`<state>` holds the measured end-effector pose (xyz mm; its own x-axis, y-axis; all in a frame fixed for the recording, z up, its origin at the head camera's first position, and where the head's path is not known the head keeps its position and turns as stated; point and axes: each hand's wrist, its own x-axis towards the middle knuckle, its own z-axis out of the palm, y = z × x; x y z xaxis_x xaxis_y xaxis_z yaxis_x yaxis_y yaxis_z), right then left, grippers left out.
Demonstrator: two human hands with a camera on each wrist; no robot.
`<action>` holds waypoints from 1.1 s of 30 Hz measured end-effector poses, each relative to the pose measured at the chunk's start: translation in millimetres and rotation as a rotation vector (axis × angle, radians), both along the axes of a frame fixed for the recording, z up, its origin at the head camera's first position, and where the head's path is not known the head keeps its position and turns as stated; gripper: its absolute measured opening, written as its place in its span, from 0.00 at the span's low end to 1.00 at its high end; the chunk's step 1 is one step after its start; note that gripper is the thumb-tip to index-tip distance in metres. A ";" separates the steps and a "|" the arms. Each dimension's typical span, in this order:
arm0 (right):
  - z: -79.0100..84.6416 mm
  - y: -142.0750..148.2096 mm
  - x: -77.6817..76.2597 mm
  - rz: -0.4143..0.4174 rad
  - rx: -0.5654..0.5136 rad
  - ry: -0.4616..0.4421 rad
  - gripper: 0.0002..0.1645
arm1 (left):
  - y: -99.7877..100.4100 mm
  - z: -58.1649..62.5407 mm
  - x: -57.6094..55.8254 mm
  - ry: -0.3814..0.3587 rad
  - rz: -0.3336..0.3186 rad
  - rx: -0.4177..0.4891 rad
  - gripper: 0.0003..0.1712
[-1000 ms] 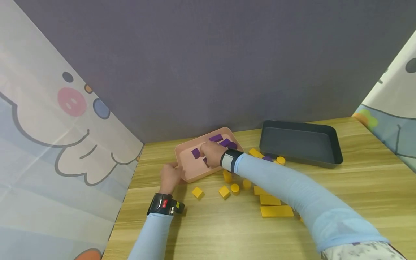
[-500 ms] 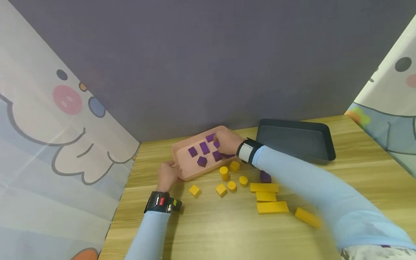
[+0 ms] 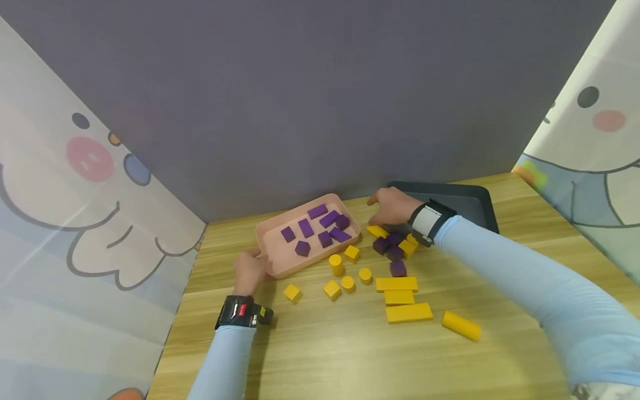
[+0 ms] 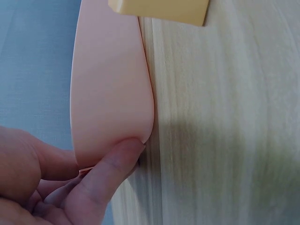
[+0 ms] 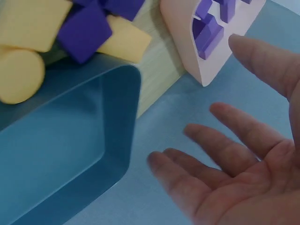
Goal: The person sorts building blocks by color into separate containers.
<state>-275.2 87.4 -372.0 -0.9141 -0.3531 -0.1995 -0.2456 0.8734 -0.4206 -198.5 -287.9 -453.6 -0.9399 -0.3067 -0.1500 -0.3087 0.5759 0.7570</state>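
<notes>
My left hand holds the near left corner of a shallow pink tray. In the left wrist view the thumb presses its outer wall and a finger lies at the rim. Several purple blocks are spread inside the tray. My right hand is over the left end of a dark grey tray, with fingers spread and nothing in them. Just below that hand, purple blocks and yellow blocks lie bunched together. In the right wrist view the fingers are apart between both trays.
Yellow cubes and short cylinders stand in front of the pink tray. Flat yellow bars and a longer yellow cylinder lie nearer the front right. A grey wall rises behind both trays.
My right hand has left the purple blocks in the pink tray and moved right to the dark tray, its fingers now spread. My left hand keeps its hold on the pink tray.
</notes>
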 end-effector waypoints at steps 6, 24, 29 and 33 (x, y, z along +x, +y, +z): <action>-18.7 5.2 15.0 0.096 0.018 -0.006 0.52 | -1.2 -1.7 -0.4 -0.002 0.009 -0.004 0.27; -50.4 -0.9 38.7 0.228 0.118 0.095 0.27 | 0.6 -0.4 -1.9 -0.010 0.019 -0.071 0.27; -56.1 -2.0 33.2 0.224 0.117 0.100 0.25 | 0.8 0.3 -1.7 -0.003 0.025 -0.082 0.27; -59.9 -3.7 28.7 0.242 0.114 0.103 0.19 | 0.6 0.3 -1.5 0.000 0.023 -0.064 0.27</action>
